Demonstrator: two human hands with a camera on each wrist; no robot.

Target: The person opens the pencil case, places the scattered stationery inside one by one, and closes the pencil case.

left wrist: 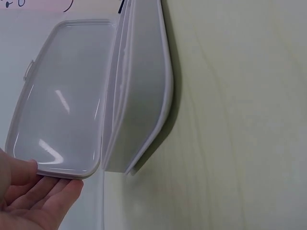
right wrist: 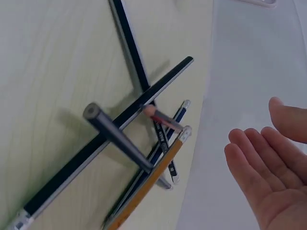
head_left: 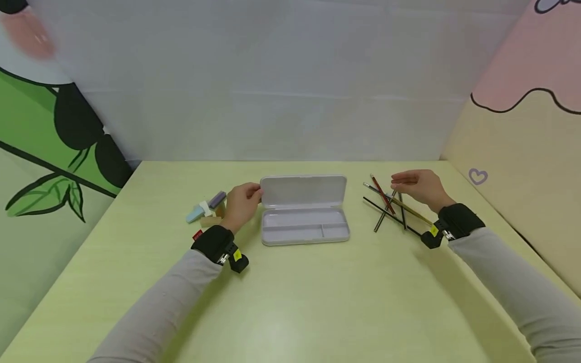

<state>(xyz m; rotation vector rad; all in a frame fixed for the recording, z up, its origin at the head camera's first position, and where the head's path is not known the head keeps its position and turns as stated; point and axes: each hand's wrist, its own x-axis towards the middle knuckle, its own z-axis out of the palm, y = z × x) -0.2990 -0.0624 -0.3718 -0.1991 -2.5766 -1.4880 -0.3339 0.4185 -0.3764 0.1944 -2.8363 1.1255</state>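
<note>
A white pencil case (head_left: 305, 227) stands with its lid (head_left: 303, 191) raised, showing a long compartment and two shorter ones. My left hand (head_left: 242, 204) pinches the lid's left edge; in the left wrist view the thumb lies inside the lid and the fingers (left wrist: 62, 199) lie behind it. Over a loose pile of crossed pencils, my right hand (head_left: 422, 187) hovers with its fingers extended and nothing in its grasp. Among them are a red pencil (head_left: 379, 187), a yellow pencil (right wrist: 144, 189) and several dark ones, such as the black pencil (right wrist: 129, 45).
Left of my left hand lies a cluster of small blocks, including a purple block (head_left: 217, 199), a light blue one (head_left: 195, 214) and a tan one (head_left: 210, 221). They sit on the pale yellow table (head_left: 290, 302). A grey-white wall (head_left: 290, 101) rises behind it.
</note>
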